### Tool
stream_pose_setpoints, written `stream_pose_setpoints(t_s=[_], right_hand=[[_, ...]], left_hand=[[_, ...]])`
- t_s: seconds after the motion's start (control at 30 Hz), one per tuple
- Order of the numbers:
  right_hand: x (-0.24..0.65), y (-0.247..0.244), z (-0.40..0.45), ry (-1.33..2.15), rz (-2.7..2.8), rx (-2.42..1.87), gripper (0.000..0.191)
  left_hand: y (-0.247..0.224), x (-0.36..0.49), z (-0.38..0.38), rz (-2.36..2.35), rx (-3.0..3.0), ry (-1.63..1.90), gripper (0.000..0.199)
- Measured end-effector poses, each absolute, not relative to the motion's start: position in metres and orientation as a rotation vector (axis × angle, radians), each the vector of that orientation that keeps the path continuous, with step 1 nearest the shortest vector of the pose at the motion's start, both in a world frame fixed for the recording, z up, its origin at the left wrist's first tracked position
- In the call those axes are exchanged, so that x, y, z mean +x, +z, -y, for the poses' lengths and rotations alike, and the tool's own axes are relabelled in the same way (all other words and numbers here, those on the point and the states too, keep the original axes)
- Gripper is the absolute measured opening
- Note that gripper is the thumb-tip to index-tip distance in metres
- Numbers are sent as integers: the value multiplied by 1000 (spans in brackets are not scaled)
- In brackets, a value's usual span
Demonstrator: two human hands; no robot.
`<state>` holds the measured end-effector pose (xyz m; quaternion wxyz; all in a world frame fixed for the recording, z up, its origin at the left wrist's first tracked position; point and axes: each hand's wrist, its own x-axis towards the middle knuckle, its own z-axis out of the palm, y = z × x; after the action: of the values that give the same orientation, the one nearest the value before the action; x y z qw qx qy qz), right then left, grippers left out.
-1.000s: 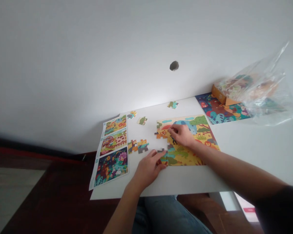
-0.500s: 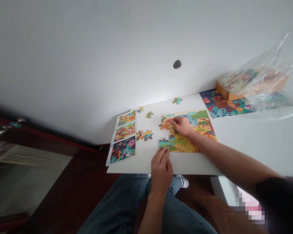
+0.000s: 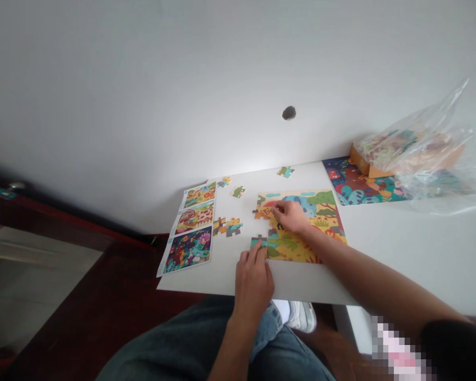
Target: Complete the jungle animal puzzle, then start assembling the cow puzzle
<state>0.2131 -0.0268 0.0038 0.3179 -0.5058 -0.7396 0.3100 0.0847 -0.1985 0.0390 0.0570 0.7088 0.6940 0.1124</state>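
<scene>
A partly joined jigsaw puzzle (image 3: 289,247) with animals and trees lies on the white table. My right hand (image 3: 290,216) rests on its upper middle, fingers pinched together; what is between them, if anything, is hidden. My left hand (image 3: 254,275) is at the puzzle's lower left corner, its fingertips on a teal piece (image 3: 258,242), fingers nearly together. Left of the puzzle lie an orange piece (image 3: 219,226) and a yellow and grey piece (image 3: 234,227). Farther back are a green piece (image 3: 238,191), a small piece (image 3: 224,182) and a green and teal piece (image 3: 286,172).
A sheet with three pictures (image 3: 189,250) lies at the table's left edge. At the back right, a clear plastic bag (image 3: 440,159) covers an orange box (image 3: 371,165) on a dark, colourful puzzle (image 3: 349,182). The wall (image 3: 222,106) has a round hole (image 3: 289,113).
The camera view has shifted, so the table appears lower and slightly left. Both hands stay at nearly the same places on the puzzle. One shoe below the table shows more.
</scene>
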Motion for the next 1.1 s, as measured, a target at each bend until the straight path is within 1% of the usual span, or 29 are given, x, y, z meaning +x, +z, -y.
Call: stream_pose_setpoints(t_s=[0.1, 0.17, 0.27, 0.37, 0.53, 0.7, 0.8, 0.93, 1.0, 1.1], right_hand=[[212, 4, 26, 791, 1948, -1341, 29], [211, 4, 25, 785, 1947, -1348, 29], [211, 5, 24, 810, 1949, -1334, 27], [212, 6, 23, 831, 1982, -1303, 26], [213, 9, 26, 788, 2059, -1299, 26], [209, 7, 29, 687, 2130, -1356, 26], [208, 6, 30, 675, 2146, -1354, 27], [208, 7, 31, 658, 2161, -1355, 28], [210, 8, 32, 653, 2171, -1346, 28], [214, 9, 34, 677, 2198, -1317, 29]], left_hand=[[40, 76, 190, -2018, 2225, 191, 50], [44, 72, 184, -1976, 2245, 69, 52], [51, 71, 175, -1919, 2275, -51, 45], [58, 69, 168, -1879, 2283, -57, 37], [62, 61, 164, -1872, 2224, 9, 30], [61, 55, 160, -1879, 2180, 50, 14], [58, 50, 156, -1859, 2221, 102, 11], [46, 36, 157, -1697, 2256, 386, 6], [39, 29, 160, -1634, 2243, 529, 7], [33, 25, 162, -1585, 2234, 636, 9]])
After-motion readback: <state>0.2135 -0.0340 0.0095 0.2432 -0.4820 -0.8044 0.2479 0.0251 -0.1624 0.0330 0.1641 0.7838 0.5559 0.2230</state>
